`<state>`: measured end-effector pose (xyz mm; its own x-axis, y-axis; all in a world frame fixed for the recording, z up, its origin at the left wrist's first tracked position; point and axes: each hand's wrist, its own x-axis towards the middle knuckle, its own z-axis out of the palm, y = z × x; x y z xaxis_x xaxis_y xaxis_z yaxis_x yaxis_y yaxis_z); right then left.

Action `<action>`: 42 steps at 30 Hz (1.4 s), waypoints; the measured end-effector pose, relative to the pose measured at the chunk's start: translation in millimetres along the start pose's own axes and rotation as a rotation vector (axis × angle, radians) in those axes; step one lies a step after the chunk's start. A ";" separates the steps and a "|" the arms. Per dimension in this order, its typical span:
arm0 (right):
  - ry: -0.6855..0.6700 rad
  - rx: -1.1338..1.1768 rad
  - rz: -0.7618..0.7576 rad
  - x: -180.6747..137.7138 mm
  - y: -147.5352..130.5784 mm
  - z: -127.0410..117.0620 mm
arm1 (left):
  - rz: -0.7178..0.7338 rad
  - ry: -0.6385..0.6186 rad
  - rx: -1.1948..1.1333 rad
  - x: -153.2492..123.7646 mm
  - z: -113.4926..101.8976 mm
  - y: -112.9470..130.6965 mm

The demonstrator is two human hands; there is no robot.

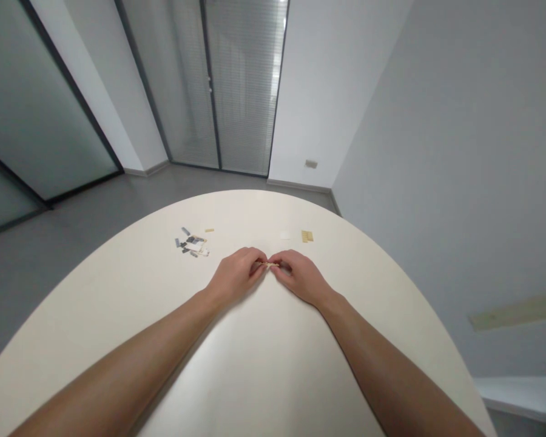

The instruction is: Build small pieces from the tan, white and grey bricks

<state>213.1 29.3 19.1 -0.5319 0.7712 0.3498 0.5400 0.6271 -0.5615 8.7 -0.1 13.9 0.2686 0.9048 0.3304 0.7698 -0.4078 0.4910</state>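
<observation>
My left hand [242, 271] and my right hand [299, 274] meet near the middle of the table, thumbs and fingers pinched close together. Between their fingertips is a small, thin, tan piece [269, 264], gripped from both sides; most of it is hidden by the fingers, and its exact kind cannot be made out. Ahead and to the left lies a loose group of small grey, black and white pieces [193, 243]. A flat tan piece [307, 236] with lines on it rests beyond my right hand, and a small white piece [285, 235] sits left of it.
Both forearms rest over the round white table [264, 364]. A single small tan strip [210, 230] lies near the scattered pieces. Past the table's curved far edge are grey floor [164, 188], glass partitions [246, 91] and a white wall [459, 152] on the right.
</observation>
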 end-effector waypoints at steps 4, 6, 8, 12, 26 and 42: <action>-0.005 -0.003 -0.004 0.4 -0.6 -0.8 | -0.008 -0.005 -0.005 0.3 0.3 0.6; -0.006 -0.001 -0.003 0.4 -0.9 -1.0 | -0.012 -0.006 -0.007 0.4 0.3 0.9; -0.006 0.000 -0.001 0.4 -1.0 -1.0 | -0.016 -0.008 -0.006 0.3 0.0 1.1; -0.001 -0.004 -0.002 0.1 -1.0 -0.8 | -0.018 -0.013 -0.003 0.3 -0.8 1.6; -0.004 0.003 -0.004 0.3 -0.6 -0.2 | -0.023 -0.025 -0.005 0.6 -1.6 2.4; -0.022 -0.007 -0.008 0.7 -0.6 -0.4 | -0.030 -0.035 -0.003 0.7 -2.4 2.8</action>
<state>212.7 29.5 19.9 -0.5502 0.7639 0.3373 0.5401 0.6336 -0.5539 9.6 -0.9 17.5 0.2654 0.9203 0.2874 0.7762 -0.3808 0.5025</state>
